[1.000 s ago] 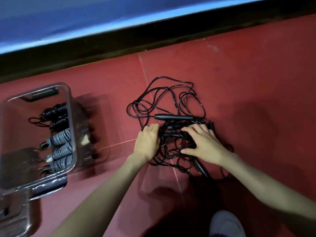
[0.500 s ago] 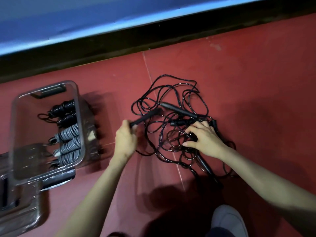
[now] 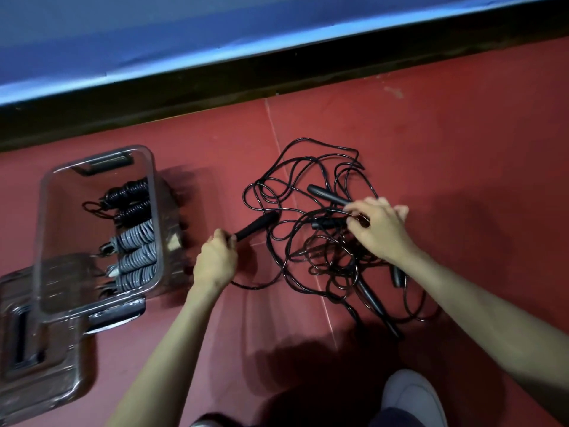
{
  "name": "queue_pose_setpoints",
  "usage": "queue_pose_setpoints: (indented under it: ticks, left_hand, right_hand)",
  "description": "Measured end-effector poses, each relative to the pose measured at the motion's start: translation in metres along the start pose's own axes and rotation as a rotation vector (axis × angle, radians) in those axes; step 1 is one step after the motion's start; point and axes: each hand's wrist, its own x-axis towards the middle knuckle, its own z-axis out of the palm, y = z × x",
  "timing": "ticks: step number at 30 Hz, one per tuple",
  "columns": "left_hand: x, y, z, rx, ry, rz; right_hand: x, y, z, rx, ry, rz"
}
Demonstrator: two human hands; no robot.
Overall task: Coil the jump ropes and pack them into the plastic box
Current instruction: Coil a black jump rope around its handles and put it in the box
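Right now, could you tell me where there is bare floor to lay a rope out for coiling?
Bare red floor lies beyond the tangled jump ropes, up to the dark wall base. A narrower strip lies between the plastic box and the left hand. It is crowded under the right hand, where cords and handles overlap.

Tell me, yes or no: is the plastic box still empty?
No, the plastic box already holds coiled black ropes and grey ropes.
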Motion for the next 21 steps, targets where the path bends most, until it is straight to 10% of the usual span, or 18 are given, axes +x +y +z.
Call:
queue_pose_setpoints:
  ticks: [5,12,21]
  left_hand:
    - [-0.01,0.008,0.015,0.229,0.217,0.23]
    - [-0.02,0.061,0.043,-0.236,-0.387,0.214]
    - [0.0,0.072,-0.018,-1.165,-0.151,0.046]
  right_hand:
    - [0.03,0.007,0.001,-0.062,-0.203,0.199]
    - [0.028,-0.002,0.004,0.238,-0.055,0.236]
    - [-0.009,0.002,-0.023,0.67,0.006,0.216]
